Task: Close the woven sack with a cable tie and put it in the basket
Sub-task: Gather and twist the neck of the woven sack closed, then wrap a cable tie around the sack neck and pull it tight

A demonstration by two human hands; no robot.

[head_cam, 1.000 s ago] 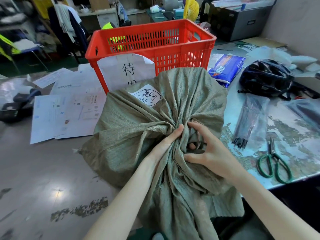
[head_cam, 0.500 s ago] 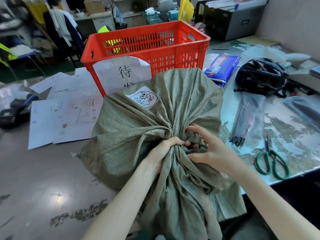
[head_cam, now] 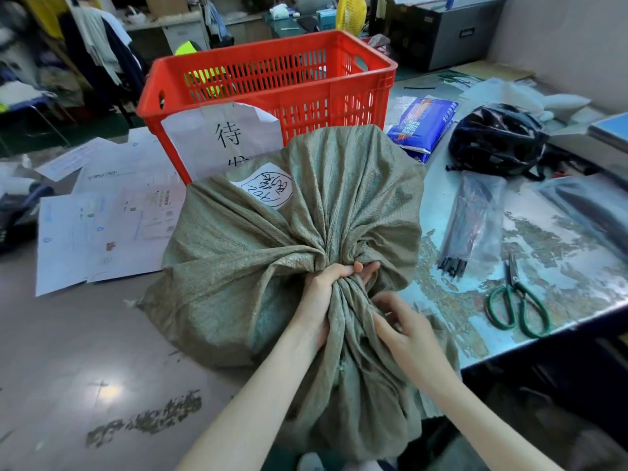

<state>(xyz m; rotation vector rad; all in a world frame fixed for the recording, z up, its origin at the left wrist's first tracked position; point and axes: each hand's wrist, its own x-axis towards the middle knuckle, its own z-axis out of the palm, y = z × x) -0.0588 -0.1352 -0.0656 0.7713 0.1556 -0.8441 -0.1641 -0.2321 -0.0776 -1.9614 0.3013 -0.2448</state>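
Head view looks down on my two bare arms at the woven sack [head_cam: 272,253], a grey-green bundle sitting on the worktop [head_cam: 85,351] just in front of the red basket [head_cam: 272,83], its far side touching the basket's near wall. My left hand [head_cam: 323,290] has its fingers [head_cam: 346,270] clenched around the gathered neck of the sack, squeezing the cloth into a tight throat. My right hand [head_cam: 404,331] lies just below that grip on the loose tail of fabric, fingers pinching folds of it. The tail drapes over the worktop's near edge toward me. A white label [head_cam: 265,188] with handwriting sits on top of the sack. A paper sign [head_cam: 221,137] hangs on the basket's front wall, partly hidden by the sack. To the right, well apart from my hands, lies a clear bag of black cable ties [head_cam: 472,219], and near it green-handled scissors [head_cam: 516,307]. Beyond those rest a black helmet [head_cam: 496,141] and a blue packet [head_cam: 421,124]. Loose printed sheets [head_cam: 102,229] cover the worktop to the left of the sack.
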